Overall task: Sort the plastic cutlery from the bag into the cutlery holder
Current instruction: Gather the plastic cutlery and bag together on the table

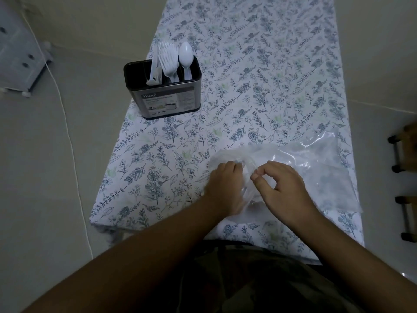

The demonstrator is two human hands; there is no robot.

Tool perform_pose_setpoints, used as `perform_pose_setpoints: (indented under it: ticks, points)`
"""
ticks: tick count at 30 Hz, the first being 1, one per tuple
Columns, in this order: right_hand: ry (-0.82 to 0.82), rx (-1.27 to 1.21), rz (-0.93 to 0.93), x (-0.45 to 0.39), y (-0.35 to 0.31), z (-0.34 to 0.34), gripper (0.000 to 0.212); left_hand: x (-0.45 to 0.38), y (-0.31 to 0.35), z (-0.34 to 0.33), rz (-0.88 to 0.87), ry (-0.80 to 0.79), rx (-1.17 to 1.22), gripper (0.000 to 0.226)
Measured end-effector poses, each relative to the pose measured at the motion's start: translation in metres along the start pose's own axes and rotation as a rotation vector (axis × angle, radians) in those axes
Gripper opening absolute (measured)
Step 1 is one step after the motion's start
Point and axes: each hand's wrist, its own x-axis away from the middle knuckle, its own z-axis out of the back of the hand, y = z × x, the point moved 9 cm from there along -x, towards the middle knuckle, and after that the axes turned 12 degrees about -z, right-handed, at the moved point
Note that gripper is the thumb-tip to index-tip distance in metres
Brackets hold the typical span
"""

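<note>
A clear plastic bag (311,168) lies flat on the near right of the table. My left hand (223,188) grips the bag's open end, its fingers curled over the plastic. My right hand (284,186) pinches the bag's edge between thumb and forefinger, right beside the left hand. I cannot tell whether any cutlery is left inside the bag. The black and steel cutlery holder (168,98) stands upright at the far left. White plastic knives (154,73), forks (168,62) and spoons (185,56) stand in separate compartments.
A floral tablecloth (259,75) covers the narrow table. The table's left edge runs just beside the holder. A white cable (67,132) crosses the floor on the left, a grey drawer unit (18,48) stands at far left, and a wooden rack (404,177) at right.
</note>
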Motion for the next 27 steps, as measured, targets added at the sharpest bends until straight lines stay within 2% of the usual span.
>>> perform_pose_setpoints:
  ticks: [2,5,8,13,22,25,27]
  points:
    - [0.006,-0.001,-0.008,0.000,0.001,0.001,0.009,-0.005,0.000,-0.003,0.067,-0.046,-0.082,0.060]
    - [0.017,-0.005,-0.006,-0.001,0.003,0.003,0.011,-0.013,0.001,-0.002,0.087,-0.042,-0.088,0.035]
    - [0.027,-0.012,-0.028,-0.002,0.003,0.007,0.012,-0.020,0.002,-0.007,0.087,-0.078,-0.046,0.027]
    - [0.034,0.015,-0.050,-0.003,0.003,0.012,0.023,-0.016,0.011,-0.008,0.071,-0.084,0.026,0.029]
    - [0.055,0.048,-0.053,-0.005,0.013,0.019,0.013,-0.021,0.011,-0.006,0.104,-0.179,0.011,0.028]
    - [0.053,0.071,-0.052,-0.006,0.014,0.020,0.015,-0.018,0.008,-0.006,0.070,-0.191,0.025,0.022]
    - [0.051,0.076,-0.039,-0.006,0.013,0.018,0.014,-0.013,0.005,-0.004,0.039,-0.198,0.066,0.027]
